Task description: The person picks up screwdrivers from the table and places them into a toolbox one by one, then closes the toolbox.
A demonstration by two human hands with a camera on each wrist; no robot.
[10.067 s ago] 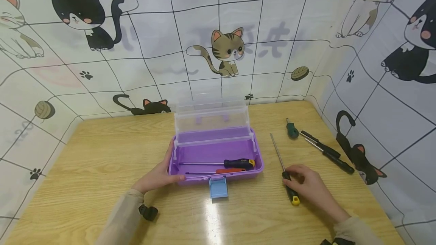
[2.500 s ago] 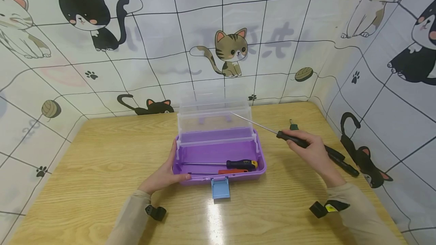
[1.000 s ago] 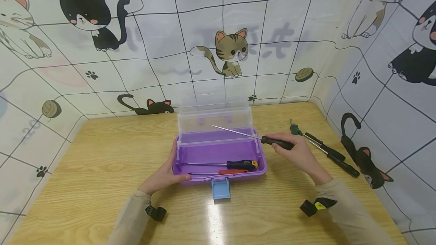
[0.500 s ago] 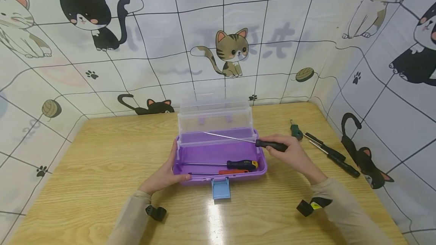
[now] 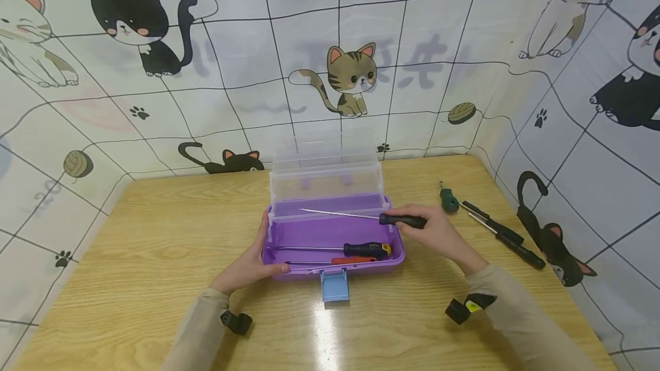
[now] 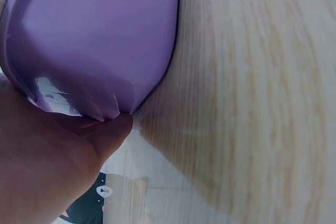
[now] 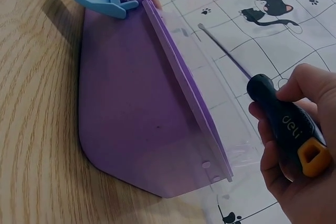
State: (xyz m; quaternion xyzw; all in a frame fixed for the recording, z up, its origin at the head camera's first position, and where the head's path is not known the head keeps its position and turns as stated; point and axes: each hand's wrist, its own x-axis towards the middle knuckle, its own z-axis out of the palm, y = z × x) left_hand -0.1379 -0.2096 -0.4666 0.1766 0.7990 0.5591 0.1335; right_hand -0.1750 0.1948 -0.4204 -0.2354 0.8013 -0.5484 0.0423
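A purple toolbox (image 5: 304, 232) stands with its clear lid (image 5: 325, 182) raised at the back. My left hand (image 5: 248, 265) grips the box's left end, thumb on the front rim; in the left wrist view, fingers touch the purple wall (image 6: 100, 40). My right hand (image 5: 438, 233) holds a black-handled screwdriver (image 7: 283, 119) by its handle, shaft pointing left above the box. Yellow marks its handle end in the right wrist view. Inside the box lie a black-and-yellow screwdriver (image 5: 361, 250) and a red-handled screwdriver (image 5: 353, 260), side by side along the front wall.
On the wooden table (image 5: 170, 245), to the right, lie a short green screwdriver (image 5: 449, 201) and two black-handled tools (image 5: 507, 239). The box's blue latch (image 5: 334, 286) hangs down in front. A cat-printed cloth (image 5: 232, 73) rises behind the table.
My right hand picked the screwdriver up from the table on the right, then moved it left and lower, over the box. My left hand stays on the box's left end.
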